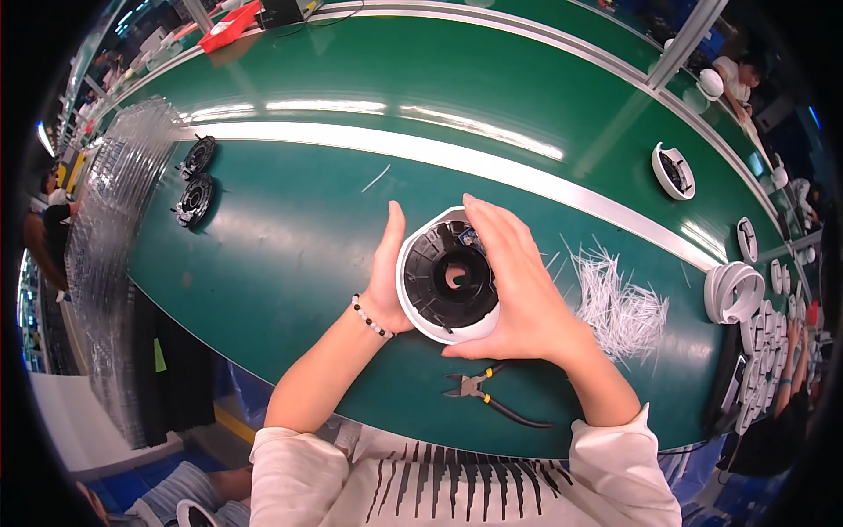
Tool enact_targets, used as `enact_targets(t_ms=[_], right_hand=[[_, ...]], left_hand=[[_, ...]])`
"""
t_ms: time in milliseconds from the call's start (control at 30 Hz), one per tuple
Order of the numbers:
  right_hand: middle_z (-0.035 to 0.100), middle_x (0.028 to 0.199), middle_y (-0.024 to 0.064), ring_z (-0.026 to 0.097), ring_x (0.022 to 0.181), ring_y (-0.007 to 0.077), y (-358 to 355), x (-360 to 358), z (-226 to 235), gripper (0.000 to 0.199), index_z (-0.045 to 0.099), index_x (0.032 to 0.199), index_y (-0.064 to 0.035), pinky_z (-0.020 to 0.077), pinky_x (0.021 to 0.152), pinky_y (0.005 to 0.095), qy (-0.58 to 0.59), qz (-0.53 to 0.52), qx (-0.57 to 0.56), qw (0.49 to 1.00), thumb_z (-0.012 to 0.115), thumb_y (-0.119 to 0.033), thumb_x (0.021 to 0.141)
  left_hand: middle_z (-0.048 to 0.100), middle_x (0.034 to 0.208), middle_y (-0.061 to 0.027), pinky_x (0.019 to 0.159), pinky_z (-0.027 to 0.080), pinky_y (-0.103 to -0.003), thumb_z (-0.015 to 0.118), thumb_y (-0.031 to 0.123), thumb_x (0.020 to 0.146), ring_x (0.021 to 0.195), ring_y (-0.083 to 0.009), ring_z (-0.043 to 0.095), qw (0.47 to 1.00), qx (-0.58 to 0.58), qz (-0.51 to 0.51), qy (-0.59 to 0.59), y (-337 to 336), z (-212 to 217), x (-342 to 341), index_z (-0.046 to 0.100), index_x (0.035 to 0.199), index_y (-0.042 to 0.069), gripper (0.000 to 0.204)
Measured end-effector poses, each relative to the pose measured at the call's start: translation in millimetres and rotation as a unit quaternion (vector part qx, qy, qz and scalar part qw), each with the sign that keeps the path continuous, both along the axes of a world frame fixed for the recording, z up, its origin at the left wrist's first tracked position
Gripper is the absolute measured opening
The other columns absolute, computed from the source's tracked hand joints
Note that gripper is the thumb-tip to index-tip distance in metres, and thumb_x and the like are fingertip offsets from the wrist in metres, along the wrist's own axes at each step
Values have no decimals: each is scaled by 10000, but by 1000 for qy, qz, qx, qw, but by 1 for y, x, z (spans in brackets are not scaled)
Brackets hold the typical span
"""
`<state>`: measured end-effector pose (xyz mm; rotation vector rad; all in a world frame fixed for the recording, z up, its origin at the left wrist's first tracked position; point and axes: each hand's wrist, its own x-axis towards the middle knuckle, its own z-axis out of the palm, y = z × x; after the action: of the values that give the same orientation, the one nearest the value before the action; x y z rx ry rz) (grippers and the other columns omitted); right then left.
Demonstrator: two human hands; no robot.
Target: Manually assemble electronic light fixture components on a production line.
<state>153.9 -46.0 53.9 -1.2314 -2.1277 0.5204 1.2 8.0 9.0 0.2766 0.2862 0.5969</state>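
Head view, hands [384, 279] [524, 294] cupping housing [425, 283], round, hollow, ribbed

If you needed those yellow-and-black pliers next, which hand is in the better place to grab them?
Probably the right hand. Both it and the left hand hold the white housing, but the pliers lie nearer the right one, with their handles spreading toward its side.
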Motion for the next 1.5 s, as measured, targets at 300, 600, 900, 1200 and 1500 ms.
enact_targets(t_ms=[300, 600, 900, 1200, 1500], right_hand=[[249, 1268, 208, 267, 1164, 376, -7, 1, -14, 1119, 162, 1264, 12, 270, 935, 430, 16, -20, 37, 999, 783, -283, 381], [222, 1308, 197, 251, 1183, 358, -22, 5, -27, 1046, 174, 1281, 5, 208, 980, 421, 46, -113, 93, 988, 754, -367, 493], [541, 1041, 107, 455, 1045, 328, -63, 60, -26, 444, 538, 982, -38, 285, 920, 497, -93, -204, 237, 945, 615, 37, 551], [588, 920, 133, 539, 914, 320, -80, 101, -27, 330, 572, 866, 3, 405, 817, 429, -90, -215, 294, 927, 581, 82, 546], [355, 1243, 220, 309, 1157, 400, -159, 143, 6, 588, 395, 1165, -40, 252, 938, 466, -216, -408, 247, 852, 627, -42, 625]], left_hand=[[517, 1068, -126, 832, 435, -355, 413, 412, 794, 960, -232, 520, 997, 62, 18, -31, -11, -5, 2, 443, 1128, 22, 514], [534, 1031, -129, 834, 436, -370, 459, 335, 740, 932, -227, 534, 995, 28, 94, 8, -19, 14, 23, 463, 1089, 14, 474], [578, 946, -96, 759, 470, -332, 392, 335, 853, 854, -183, 571, 975, 106, -59, 186, 20, 5, 68, 507, 999, 54, 337], [569, 963, -150, 794, 464, -337, 387, 288, 861, 879, -206, 569, 970, 100, -156, 156, 17, 2, 128, 504, 1016, -16, 361], [487, 1064, -138, 771, 464, -454, 252, 281, 897, 960, -261, 523, 953, 174, 176, 176, 116, -23, 189, 378, 1073, 20, 339]])
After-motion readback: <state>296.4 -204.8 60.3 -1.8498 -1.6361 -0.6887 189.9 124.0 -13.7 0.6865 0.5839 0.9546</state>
